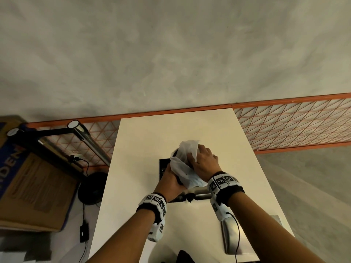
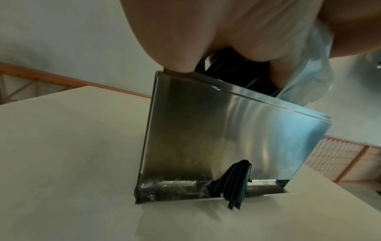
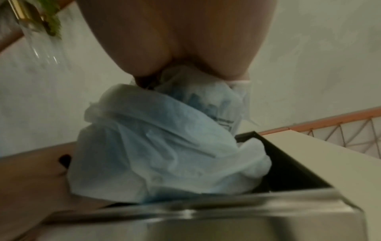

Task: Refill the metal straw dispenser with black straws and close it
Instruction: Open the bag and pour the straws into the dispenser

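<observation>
The open metal straw dispenser (image 1: 164, 168) stands mid-table, mostly covered by my hands. Both hands hold a white plastic bag (image 1: 185, 164) of black straws tilted over its open top. My left hand (image 1: 170, 182) grips the lower end of the bundle, where black straws (image 2: 237, 71) show between the fingers just above the dispenser's steel front (image 2: 226, 130). My right hand (image 1: 204, 163) grips the upper part of the bag (image 3: 154, 146), which hangs into the opening (image 3: 288, 171). A few black straws (image 2: 233, 184) lie in the bottom tray. The metal lid (image 1: 230, 238) lies on the table near right.
The white table (image 1: 144, 141) has bare surface around the dispenser. An orange wire-mesh rack (image 1: 294, 126) runs behind it. To the left are a cardboard box (image 1: 28, 186), a black lamp arm (image 1: 81, 135) and a round black base (image 1: 93, 186) with a cable.
</observation>
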### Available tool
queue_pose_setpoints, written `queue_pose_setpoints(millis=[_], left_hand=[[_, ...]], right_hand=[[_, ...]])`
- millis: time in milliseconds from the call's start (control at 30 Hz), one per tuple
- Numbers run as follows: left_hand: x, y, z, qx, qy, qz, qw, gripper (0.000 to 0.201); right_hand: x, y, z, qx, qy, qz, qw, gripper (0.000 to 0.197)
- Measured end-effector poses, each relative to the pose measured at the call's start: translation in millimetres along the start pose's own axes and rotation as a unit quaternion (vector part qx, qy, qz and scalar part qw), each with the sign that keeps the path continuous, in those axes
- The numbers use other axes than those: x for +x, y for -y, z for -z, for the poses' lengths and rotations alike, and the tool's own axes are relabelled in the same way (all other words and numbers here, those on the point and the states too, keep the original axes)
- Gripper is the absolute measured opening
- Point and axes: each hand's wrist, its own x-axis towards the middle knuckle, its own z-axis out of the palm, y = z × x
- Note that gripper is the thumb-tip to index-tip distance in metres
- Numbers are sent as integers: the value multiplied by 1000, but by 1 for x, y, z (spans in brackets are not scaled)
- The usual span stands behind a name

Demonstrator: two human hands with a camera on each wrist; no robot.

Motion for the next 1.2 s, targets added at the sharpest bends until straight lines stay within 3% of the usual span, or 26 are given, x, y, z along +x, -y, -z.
queue_pose_setpoints(millis=[67, 133, 233, 300, 333, 400, 467, 567, 767, 867, 967, 1033, 1133, 1200], left_hand=[[2, 12, -4, 20, 55, 34, 998, 81], [4, 13, -6, -24, 11, 64, 998, 78], [8, 12, -3, -13, -6, 55, 998, 69], [4, 10, 1, 52, -2, 48, 997, 59], [5, 15, -1, 77, 16, 46, 996, 67], [3, 23, -3, 38, 6, 83, 996, 76], [0, 17, 0, -22, -22, 121, 992, 66], [2, 13, -2, -67, -47, 142, 986, 56], [4, 12, -8, -16, -33, 125, 992, 44], [6, 18, -10, 8, -25, 113, 993, 34], [12, 9, -10, 16, -31, 90, 995, 28], [17, 0, -8, 14, -32, 89, 995, 31], [21, -3, -10, 51, -14, 96, 994, 38], [16, 2, -11, 90, 13, 97, 991, 50]], right_hand=[[1, -2, -3, -30, 25, 13, 999, 37], [4, -4, -2, -24, 41, 16, 999, 37], [6, 1, 13, 73, 47, -21, 996, 47], [5, 4, 23, 151, 32, -37, 987, 50], [3, 6, 28, 185, 18, -40, 982, 49], [-1, 8, 36, 230, -15, -45, 972, 46], [-4, 9, 43, 242, -41, -38, 969, 44], [-3, 4, 37, 196, -40, -4, 980, 42], [-4, -9, 8, 22, 28, 23, 999, 50], [-4, -4, 16, 42, 31, 51, 997, 51], [-9, 5, 34, 176, -21, -16, 984, 39], [-9, 8, 40, 208, -52, -28, 976, 30], [-4, 5, 37, 174, -78, -15, 982, 34], [-4, 5, 32, 80, -17, -1, 997, 36]])
